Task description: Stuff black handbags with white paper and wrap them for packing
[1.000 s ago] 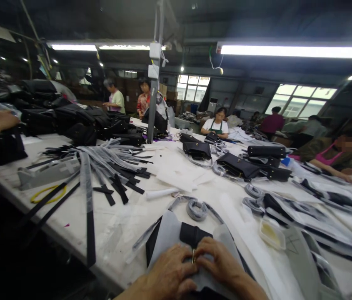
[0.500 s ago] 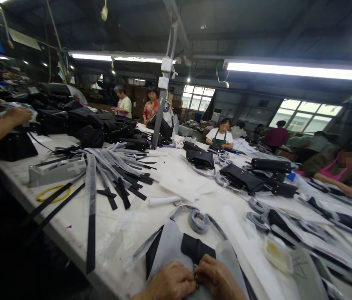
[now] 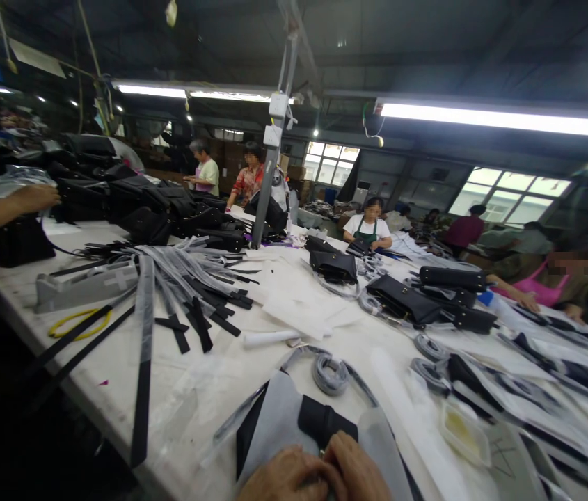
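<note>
Left hand (image 3: 291, 473) and right hand (image 3: 353, 466) meet at black bag (image 3: 325, 419)

The bag lies on the white table (image 3: 95, 355), a pale sheet (image 3: 273, 421) over its left part. Both hands are curled and drawn close together; their tips are hidden, so what they pinch I cannot tell. A wrapped coil (image 3: 330, 387) lies just beyond the bag. Black strips (image 3: 141, 410) lie to its left, a tub (image 3: 465, 433) to its right.

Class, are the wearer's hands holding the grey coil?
No, the grey coil lies on the table, beyond left hand and right hand.
</note>
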The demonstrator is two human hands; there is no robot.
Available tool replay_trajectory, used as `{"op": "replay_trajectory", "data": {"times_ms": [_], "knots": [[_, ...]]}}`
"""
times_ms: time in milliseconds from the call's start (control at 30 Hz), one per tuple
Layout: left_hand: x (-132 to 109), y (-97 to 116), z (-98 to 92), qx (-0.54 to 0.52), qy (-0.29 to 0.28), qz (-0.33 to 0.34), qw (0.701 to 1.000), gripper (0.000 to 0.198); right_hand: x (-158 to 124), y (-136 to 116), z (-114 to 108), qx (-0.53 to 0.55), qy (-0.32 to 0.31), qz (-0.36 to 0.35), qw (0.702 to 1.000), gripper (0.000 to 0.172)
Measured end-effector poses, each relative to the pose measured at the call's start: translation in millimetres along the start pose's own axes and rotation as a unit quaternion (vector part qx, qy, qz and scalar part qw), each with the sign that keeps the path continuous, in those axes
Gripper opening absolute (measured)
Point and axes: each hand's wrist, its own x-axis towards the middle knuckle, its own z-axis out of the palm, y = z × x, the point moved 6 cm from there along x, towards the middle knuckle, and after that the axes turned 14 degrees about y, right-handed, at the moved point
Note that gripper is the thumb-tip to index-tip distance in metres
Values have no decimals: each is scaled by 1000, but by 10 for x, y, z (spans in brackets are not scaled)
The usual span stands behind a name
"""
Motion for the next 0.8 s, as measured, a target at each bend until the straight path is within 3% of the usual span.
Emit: {"op": "replay_trajectory", "data": {"times_ms": [167,367,433,567,800], "knots": [[63,28,12,46,28,93,994,17,75,57,-122,78,3,35,996,11],[150,-12,118,84,25,79,993,10,184,128,-143,116,-80,171,975,5],[171,-31,138,87,32,80,993,6,207,122,-159,145,-108,197,964,6],[191,-101,198,53,2,80,995,16,298,95,-262,197,-151,222,943,17],[-32,-110,354,75,127,49,988,23,702,60,-395,202,-271,262,904,26]]}}
